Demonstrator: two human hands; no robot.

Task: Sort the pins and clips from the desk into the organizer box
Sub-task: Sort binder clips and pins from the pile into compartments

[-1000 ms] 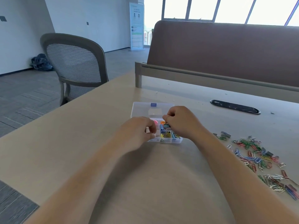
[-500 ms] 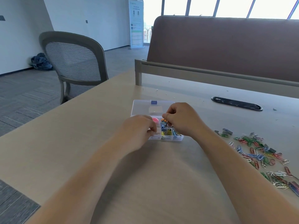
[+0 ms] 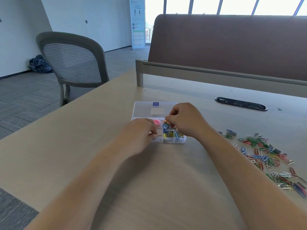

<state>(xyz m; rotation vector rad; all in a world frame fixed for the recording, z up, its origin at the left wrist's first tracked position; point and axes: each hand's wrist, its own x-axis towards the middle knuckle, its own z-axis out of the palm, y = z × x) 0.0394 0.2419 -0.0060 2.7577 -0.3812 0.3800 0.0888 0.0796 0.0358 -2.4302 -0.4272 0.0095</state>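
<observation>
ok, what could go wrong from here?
1. The blue binder clip is held only in the fingertip grip of the right hand, over part-filled compartments of the organizer box; a slip may drop it into the wrong one.
2. Loose paper clips lie beside the right forearm; a careless pullback could scatter them.

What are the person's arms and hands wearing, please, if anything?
Nothing shows: the left hand and right hand are bare, without gloves; the left forearm and right forearm are bare to the picture's edge, with no sleeve, watch or bracelet.
</observation>
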